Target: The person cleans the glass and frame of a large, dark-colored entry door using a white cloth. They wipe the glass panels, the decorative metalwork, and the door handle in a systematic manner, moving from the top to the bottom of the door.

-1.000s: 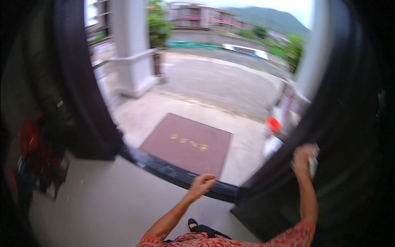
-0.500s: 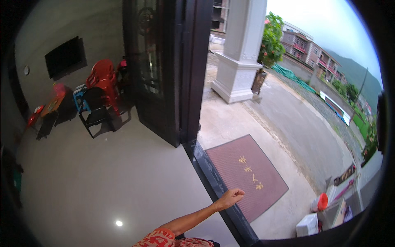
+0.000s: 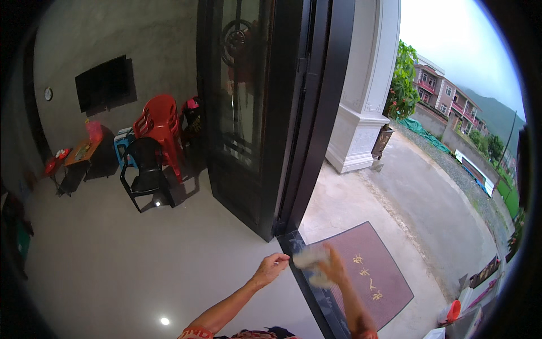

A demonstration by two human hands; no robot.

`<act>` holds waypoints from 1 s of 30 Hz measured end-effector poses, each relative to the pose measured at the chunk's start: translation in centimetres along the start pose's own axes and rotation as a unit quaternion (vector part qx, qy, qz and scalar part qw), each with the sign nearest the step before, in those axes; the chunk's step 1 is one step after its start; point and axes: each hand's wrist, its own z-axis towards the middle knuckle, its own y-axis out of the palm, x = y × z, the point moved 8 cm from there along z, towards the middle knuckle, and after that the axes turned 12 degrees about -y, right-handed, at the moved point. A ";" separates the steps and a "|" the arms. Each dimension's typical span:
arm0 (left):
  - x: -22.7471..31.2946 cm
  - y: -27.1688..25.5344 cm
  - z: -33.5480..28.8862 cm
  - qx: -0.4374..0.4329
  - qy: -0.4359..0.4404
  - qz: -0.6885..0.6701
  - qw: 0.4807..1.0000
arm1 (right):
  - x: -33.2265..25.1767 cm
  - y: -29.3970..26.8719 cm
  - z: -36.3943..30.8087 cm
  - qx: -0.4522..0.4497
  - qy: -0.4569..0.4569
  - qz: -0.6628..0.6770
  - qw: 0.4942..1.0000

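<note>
1. Head view: your right hand (image 3: 337, 270) grips a pale cloth (image 3: 310, 258); motion blurs both, so the folds and your finger placement are hard to make out.
2. Your left hand (image 3: 271, 271) sits just left of the cloth, fingers curled, tips toward it; whether they pinch anything, I cannot tell.
3. The cloth shows between your hands, hiding part of the dark sill (image 3: 323, 308) below.
4. Your right hand and forearm cover one side of the brown mat (image 3: 389, 285).
5. Ahead of your left hand, the dark door (image 3: 243, 181) is cut off at the top, its glass dim.
6. Farther left, a black chair (image 3: 148, 179) partly hides stacked red chairs (image 3: 161, 113).
</note>
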 end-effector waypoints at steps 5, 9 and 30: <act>0.7 -8.2 5.7 0.008 -0.050 -0.024 0.998 | -13.2 -3.5 21.2 0.255 -0.284 -0.130 0.915; 2.2 -13.2 12.6 0.032 -0.033 -0.052 0.998 | -17.8 -3.6 33.4 0.361 -0.426 -0.289 0.778; 9.7 -24.8 33.8 0.020 -0.010 -0.064 0.998 | -1.3 13.5 52.2 -0.047 -0.507 -0.496 0.703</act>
